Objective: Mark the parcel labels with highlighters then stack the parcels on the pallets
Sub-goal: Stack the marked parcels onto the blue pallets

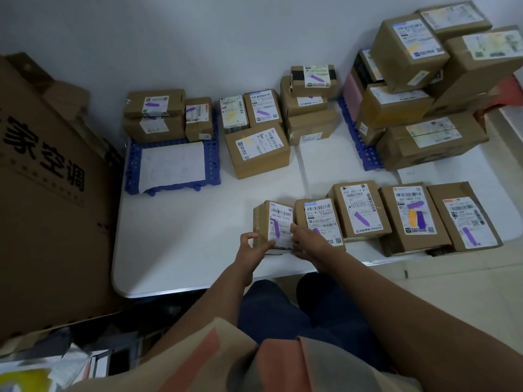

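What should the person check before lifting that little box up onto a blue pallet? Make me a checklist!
1. Small parcel label marked purple: ok.
2. Left hand grip on its near left corner: ok.
3. Right hand grip on its right side: cannot tell; it lies between this parcel and the neighbouring parcel.
4. Space on left blue pallet: ok, the front holds only a white sheet.
5. Highlighter put away: cannot tell.
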Demonstrator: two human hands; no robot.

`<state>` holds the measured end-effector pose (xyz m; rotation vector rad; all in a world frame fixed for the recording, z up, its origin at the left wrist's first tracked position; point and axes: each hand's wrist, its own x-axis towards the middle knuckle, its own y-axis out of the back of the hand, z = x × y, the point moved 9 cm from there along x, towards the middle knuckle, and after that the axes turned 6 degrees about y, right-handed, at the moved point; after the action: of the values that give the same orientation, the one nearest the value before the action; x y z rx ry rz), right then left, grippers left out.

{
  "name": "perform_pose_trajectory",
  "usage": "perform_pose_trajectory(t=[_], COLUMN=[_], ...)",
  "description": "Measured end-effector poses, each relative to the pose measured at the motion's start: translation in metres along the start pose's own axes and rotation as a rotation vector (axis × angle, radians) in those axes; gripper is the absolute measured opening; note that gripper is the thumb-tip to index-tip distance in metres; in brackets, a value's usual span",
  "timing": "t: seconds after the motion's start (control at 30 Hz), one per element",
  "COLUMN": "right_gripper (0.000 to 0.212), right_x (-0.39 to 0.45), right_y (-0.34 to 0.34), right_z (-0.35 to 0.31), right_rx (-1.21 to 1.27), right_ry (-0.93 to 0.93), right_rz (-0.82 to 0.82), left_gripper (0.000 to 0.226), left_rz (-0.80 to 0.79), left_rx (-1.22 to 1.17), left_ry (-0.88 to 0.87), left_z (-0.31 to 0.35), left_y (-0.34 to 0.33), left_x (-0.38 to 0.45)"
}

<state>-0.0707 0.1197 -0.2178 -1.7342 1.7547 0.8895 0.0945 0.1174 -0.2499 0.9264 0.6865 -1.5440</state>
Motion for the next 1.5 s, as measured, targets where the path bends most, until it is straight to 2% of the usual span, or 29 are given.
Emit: perform_pose_trajectory(t=[0.2, 0.47, 0.6, 0.7, 0.87, 1.03, 1.2, 1.3, 1.5], right_gripper=[0.044, 0.057, 0.053, 0.042, 0.044, 0.039, 0.048, 0.043, 0.050], right_x=[-0.002, 0.018, 0.030, 0.041, 0.054, 0.061, 0.077, 0.084, 0.108], right_y=[0.012, 0.038, 0.047, 0.041, 0.009, -0.027, -0.067, -0.090, -0.131], right_z=[-0.028, -0.072, -0.112, -0.152, -0.206, -0.246, -0.280, -0.307, -0.343], right_rx=[0.051, 0.097, 0.081, 0.074, 0.031, -0.015, -0.011, -0.088, -0.076], right_ry=[0.023, 0.037, 0.028, 0.081, 0.143, 0.130, 0.158, 0.210, 0.279], right_rz=[-0.002, -0.052, -0.082, -0.121, -0.181, -0.183, -0.125, -0.095, -0.183], left_gripper=[0.051, 0.048, 0.044, 0.043, 0.042, 0.032, 0.030, 0.032, 0.049], left_rz=[0.030, 0.086, 0.104, 0.125, 0.194, 0.235, 0.264, 0.251, 0.093], left_rx=[-0.121, -0.253, -0.395, -0.543, -0.756, -0.848, -0.893, -0.911, -0.600], left_ry=[0.031, 0.058, 0.037, -0.004, -0.067, -0.109, -0.121, -0.142, -0.188], left_z=[0.010, 0.025, 0.045, 0.059, 0.075, 0.094, 0.140, 0.180, 0.253], left_y=[0.010, 0.009, 0.020, 0.039, 0.089, 0.148, 0.206, 0.229, 0.244], left_x=[-0.010, -0.017, -0.024, -0.029, -0.038, -0.035, -0.020, -0.006, 0.018])
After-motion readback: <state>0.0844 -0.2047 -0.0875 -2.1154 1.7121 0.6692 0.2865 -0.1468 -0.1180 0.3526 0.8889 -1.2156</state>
